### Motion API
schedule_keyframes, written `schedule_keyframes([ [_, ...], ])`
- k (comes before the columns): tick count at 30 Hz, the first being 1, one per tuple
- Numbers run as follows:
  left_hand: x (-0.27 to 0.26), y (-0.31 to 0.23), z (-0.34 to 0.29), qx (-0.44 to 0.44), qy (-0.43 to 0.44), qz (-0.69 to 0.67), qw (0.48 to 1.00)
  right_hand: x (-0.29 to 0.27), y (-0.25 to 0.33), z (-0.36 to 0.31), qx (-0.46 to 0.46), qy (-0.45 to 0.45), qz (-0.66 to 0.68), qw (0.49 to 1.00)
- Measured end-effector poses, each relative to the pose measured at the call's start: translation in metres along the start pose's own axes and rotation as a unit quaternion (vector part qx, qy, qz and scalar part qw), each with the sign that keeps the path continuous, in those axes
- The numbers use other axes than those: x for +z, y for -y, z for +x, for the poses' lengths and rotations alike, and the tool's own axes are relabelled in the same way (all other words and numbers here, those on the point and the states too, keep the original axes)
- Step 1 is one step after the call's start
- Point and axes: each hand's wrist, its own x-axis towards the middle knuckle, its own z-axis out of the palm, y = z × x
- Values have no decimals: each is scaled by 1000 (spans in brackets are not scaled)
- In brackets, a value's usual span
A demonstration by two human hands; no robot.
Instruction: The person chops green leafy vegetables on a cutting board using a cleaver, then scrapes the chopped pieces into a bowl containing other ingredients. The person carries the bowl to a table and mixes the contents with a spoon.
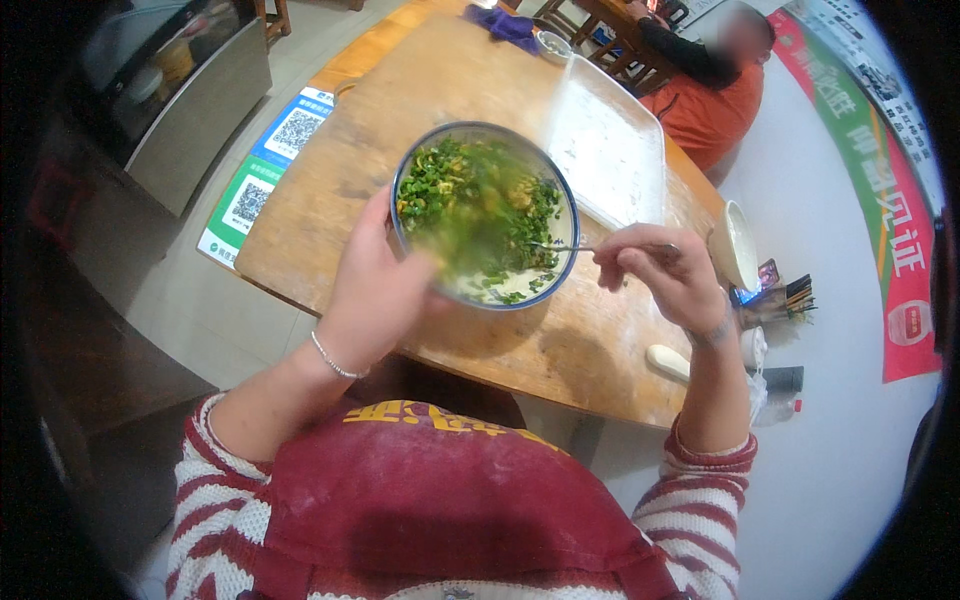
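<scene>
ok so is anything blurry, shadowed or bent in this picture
Head view: the greens are smeared mid-bowl, and the left hand's fingertips look blurred; head view: soft shadows fall on the table below the bowl; head view: the wall banner curves, and the corners go black.

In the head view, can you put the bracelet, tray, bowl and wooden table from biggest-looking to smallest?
1. Wooden table
2. Blue-rimmed bowl, though it's nearer the camera
3. White tray
4. Beaded bracelet

Bowl (pixel 567 215) over table (pixel 430 70), greens (pixel 480 205) inside; tray (pixel 610 150) right of bowl, by right edge; cloth (pixel 505 28) at far edge.
</scene>
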Motion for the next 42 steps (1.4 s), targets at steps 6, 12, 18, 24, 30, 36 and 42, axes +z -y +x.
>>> schedule_keyframes([
  [6, -6, -4, 13, -1, 15, 40, 999, 12, -10, 13, -119, -40, -55, 991],
  [12, -14, -4, 15, 2, 44, 52, 998, -8, 16, 0, -124, -93, -55, 986],
  [18, -11, -16, 9, 12, 41, 49, 998, 10, -11, 20, -18, -189, -95, 977],
  [24, -9, -17, 12, -7, 56, 24, 998, 52, -33, 37, 11, -190, 153, 970],
  [30, -12, -15, 6, -26, 53, 22, 998, 48, 20, 10, -89, -217, -31, 972],
  [36, -4, -10, -5, -24, 71, -62, 995, 56, 43, -9, -112, -168, -56, 978],
  [42, -3, -8, -4, -24, 36, -33, 999, 71, 8, 6, -70, -114, -78, 988],
])
